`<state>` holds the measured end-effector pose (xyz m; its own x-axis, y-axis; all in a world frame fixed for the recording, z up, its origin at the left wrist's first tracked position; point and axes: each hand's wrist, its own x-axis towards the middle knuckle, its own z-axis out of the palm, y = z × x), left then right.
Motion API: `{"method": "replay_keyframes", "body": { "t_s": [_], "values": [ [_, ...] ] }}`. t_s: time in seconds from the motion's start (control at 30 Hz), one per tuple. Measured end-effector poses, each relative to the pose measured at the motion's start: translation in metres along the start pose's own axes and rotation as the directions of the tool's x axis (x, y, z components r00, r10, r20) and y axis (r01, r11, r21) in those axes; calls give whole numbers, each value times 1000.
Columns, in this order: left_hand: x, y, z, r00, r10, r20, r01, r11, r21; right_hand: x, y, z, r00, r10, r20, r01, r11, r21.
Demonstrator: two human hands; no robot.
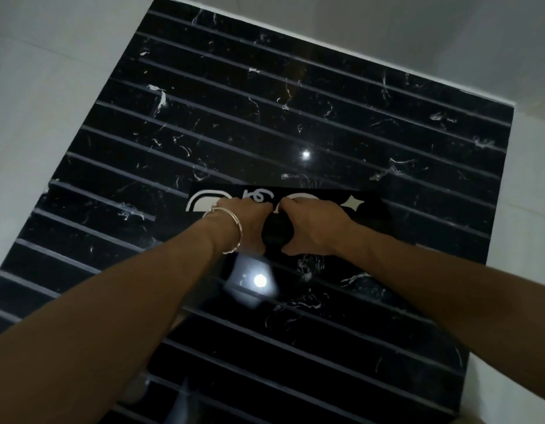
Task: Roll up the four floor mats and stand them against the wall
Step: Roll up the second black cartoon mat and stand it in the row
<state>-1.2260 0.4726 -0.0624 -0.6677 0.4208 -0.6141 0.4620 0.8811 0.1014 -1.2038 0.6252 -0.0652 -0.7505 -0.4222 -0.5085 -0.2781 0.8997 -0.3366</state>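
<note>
A black floor mat (367,206) with white shapes printed on it lies on the black marble floor, its near part rolled into a dark roll (276,231). My left hand (245,221), a bangle on its wrist, grips the roll's left side. My right hand (311,226) grips its right side, thumb under and fingers curled over the top. The flat rest of the mat stretches away beyond my hands. Only this one mat is in view.
The black marble floor (265,117) has pale grooves running across it and bright light reflections. Pale floor or wall (35,102) borders it on the left, at the top and on the right (528,179).
</note>
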Motion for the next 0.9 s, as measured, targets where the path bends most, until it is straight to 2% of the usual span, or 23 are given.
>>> {"method": "replay_keyframes", "body": {
  "t_s": [0.07,0.13,0.23,0.3,0.37,0.43,0.5,0.57,0.63,0.7,0.77,0.9],
  "values": [
    [-1,-4,-3,999,-12,37,15,997,-80,0,-1,1,1000,-21,4,21,999,-49],
    [-4,-3,-1,1000,-1,-23,-1,997,-76,4,1,-4,996,-3,86,5,1000,-18],
    [-3,4,9,971,83,-226,-56,991,121,11,12,-15,964,34,263,-71,988,134],
    [0,6,9,965,91,-247,-44,981,191,11,16,-17,955,44,292,-105,975,198],
    [4,2,5,984,43,-174,-21,992,128,10,13,-13,981,51,187,-79,986,147],
    [3,0,0,998,-8,-57,10,999,33,7,5,-3,1000,-4,25,4,1000,-13],
    [1,-2,-3,999,-32,5,32,999,-26,8,-1,6,999,-50,-19,48,994,-95],
    [-2,0,0,999,-9,-53,9,1000,6,13,2,2,998,-15,61,19,998,-67],
    [-1,2,6,975,70,-209,-47,993,111,18,10,-8,978,12,207,-30,996,81],
    [1,3,9,955,106,-275,-58,982,178,18,14,-17,957,-12,290,-56,973,222],
    [4,3,8,972,73,-222,-41,988,146,13,13,-17,970,-9,245,-49,972,228],
    [3,0,-1,998,-24,-54,22,999,-27,9,3,-3,1000,-15,-11,14,997,-82]
  ]
}}
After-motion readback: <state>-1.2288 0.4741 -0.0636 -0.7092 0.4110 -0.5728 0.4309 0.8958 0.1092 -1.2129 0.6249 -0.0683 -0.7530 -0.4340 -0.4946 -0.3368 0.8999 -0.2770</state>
